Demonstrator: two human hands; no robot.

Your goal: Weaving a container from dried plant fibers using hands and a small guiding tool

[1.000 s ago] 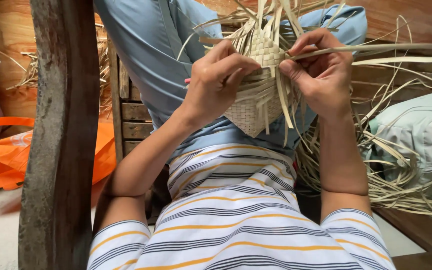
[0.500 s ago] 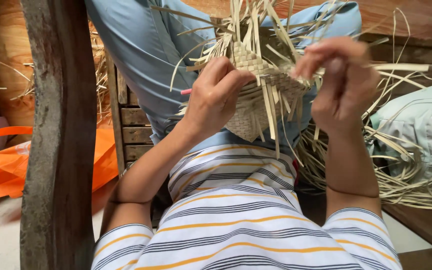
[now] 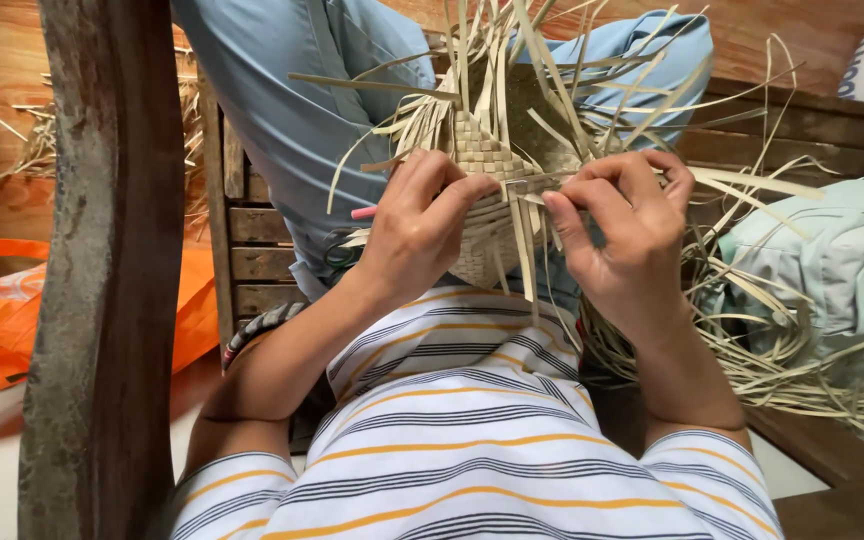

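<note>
A half-woven basket (image 3: 482, 165) of pale palm strips rests on my lap, loose strip ends sticking up and out of its rim. My left hand (image 3: 414, 225) grips the basket's left side, thumb pressed on the weave. My right hand (image 3: 620, 235) pinches a flat loose strip (image 3: 742, 182) at the basket's right edge; the strip runs off to the right. A pink-tipped tool (image 3: 363, 212) pokes out behind my left hand.
A thick wooden post (image 3: 112, 270) stands at the left. A heap of loose palm strips (image 3: 782, 340) lies at the right beside a pale green bag (image 3: 832, 250). An orange bag (image 3: 2, 320) sits on the floor at the left. A slatted wooden bench (image 3: 257, 250) is under my legs.
My right hand came back down from a raised, blurred position and now pinches a strip at the rim. The basket has turned and sits lower. My left hand kept its grip.
</note>
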